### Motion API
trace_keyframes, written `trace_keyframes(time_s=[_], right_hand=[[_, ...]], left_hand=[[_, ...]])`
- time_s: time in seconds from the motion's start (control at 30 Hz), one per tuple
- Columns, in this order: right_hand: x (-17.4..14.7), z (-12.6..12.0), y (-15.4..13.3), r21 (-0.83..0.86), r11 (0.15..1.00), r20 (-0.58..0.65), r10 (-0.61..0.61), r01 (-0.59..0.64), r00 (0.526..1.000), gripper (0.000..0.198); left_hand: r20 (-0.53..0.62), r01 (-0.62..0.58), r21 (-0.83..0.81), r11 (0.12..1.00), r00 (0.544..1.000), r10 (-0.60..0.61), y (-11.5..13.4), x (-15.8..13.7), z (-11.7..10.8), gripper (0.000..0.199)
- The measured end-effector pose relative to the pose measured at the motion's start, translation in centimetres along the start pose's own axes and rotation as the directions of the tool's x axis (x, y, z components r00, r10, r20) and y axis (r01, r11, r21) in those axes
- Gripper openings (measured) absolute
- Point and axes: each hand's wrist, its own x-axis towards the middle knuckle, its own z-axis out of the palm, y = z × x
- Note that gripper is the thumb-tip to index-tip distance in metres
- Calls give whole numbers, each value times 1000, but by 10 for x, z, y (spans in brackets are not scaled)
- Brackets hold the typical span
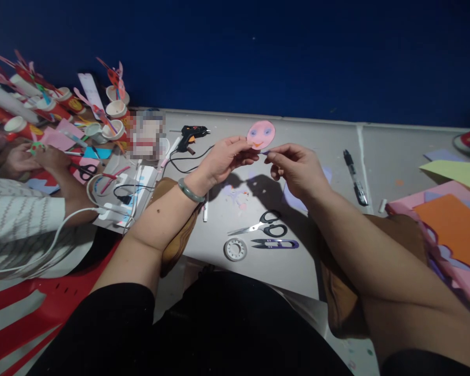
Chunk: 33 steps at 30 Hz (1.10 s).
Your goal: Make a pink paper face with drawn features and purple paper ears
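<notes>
My left hand (232,155) is closed on the lower left edge of a round pink paper face (261,134), which has two bluish eyes and an orange smile. Close by on the right, my right hand (293,166) pinches a small purple piece (265,152) just below the face; its exact kind is too small to tell. Beneath my hands, small paper scraps (235,196) lie on the grey table. Nearer to me are black-handled scissors (264,225), purple thread snips (276,244) and a white roll of tape (235,249).
A black glue gun (191,137) with its cord lies behind my left hand. At right are a black marker (354,177) and stacked coloured paper (452,235). On the left, another person's hand (53,156) works beside paper cups (115,109) and a power strip (119,209).
</notes>
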Motion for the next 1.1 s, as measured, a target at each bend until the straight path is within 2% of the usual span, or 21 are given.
trace_keyframes(time_s=[0.17, 0.2, 0.27, 0.3, 0.37, 0.4, 0.43, 0.5, 0.57, 0.6, 0.63, 0.67, 0.7, 0.77, 0.8, 0.83, 0.93, 1.0, 1.1], right_hand=[[0, 0, 1, -7, 999, -35, -40, 40, 999, 33], [0, 0, -1, -7, 999, -54, -52, 51, 997, 34], [0, -2, -4, -1, 997, -95, -72, 73, 993, 36], [0, -4, -6, 2, 997, -108, -79, 80, 991, 37], [2, -9, -11, -1, 995, -132, -100, 101, 986, 37], [3, -12, -13, -12, 993, -142, -115, 115, 983, 37], [4, -15, -15, -31, 991, -153, -134, 131, 979, 37], [5, -19, -17, -88, 984, -167, -169, 156, 971, 37], [5, -22, -18, -148, 977, -161, -180, 157, 970, 37], [5, -23, -19, -164, 975, -147, -177, 153, 973, 36], [4, -23, -19, -171, 974, -125, -171, 149, 977, 35], [4, -24, -20, -167, 975, -100, -168, 150, 981, 35], [3, -24, -21, -159, 975, -74, -169, 156, 983, 35], [0, -23, -23, -151, 973, -35, -179, 172, 983, 35], [-1, -23, -24, -153, 972, -29, -184, 178, 982, 35], [-2, -22, -25, -158, 971, -29, -187, 180, 982, 34], [-5, -21, -28, -158, 972, -30, -179, 172, 983, 29], [-5, -20, -28, -146, 974, -29, -178, 172, 984, 27], [-4, -20, -28, -123, 977, -14, -176, 173, 984, 27]], left_hand=[[18, 28, 32, 999, 999, -28, 0, 0, -1, 9], [-5, 2, 74, 997, 1000, -1, 2, -2, -3, 10], [-93, -128, 231, 965, 984, 153, 8, -8, -9, 12], [-144, -224, 345, 912, 947, 287, 11, -12, -12, 13], [-144, -354, 552, 755, 851, 505, 16, -19, -14, 11], [-119, -383, 619, 685, 817, 564, 16, -22, -13, 12], [-74, -408, 651, 640, 805, 589, 14, -24, -11, 12], [67, -451, 630, 633, 843, 534, 7, -26, -3, 15], [194, -386, 578, 719, 921, 338, -2, -26, 5, 19], [235, -340, 582, 739, 940, 248, -5, -26, 9, 21], [245, -327, 613, 719, 944, 220, -7, -27, 11, 21], [236, -343, 659, 670, 939, 249, -8, -28, 12, 21], [217, -379, 709, 596, 920, 327, -7, -30, 13, 21], [187, -441, 767, 466, 849, 495, -5, -32, 12, 24], [181, -451, 764, 462, 836, 518, -4, -32, 12, 25], [184, -449, 741, 500, 852, 491, -4, -32, 11, 25], [234, -367, 609, 703, 930, 283, -6, -28, 9, 24], [270, -324, 517, 792, 940, 208, -7, -25, 7, 25], [288, -320, 451, 833, 936, 204, -7, -25, 6, 22]])
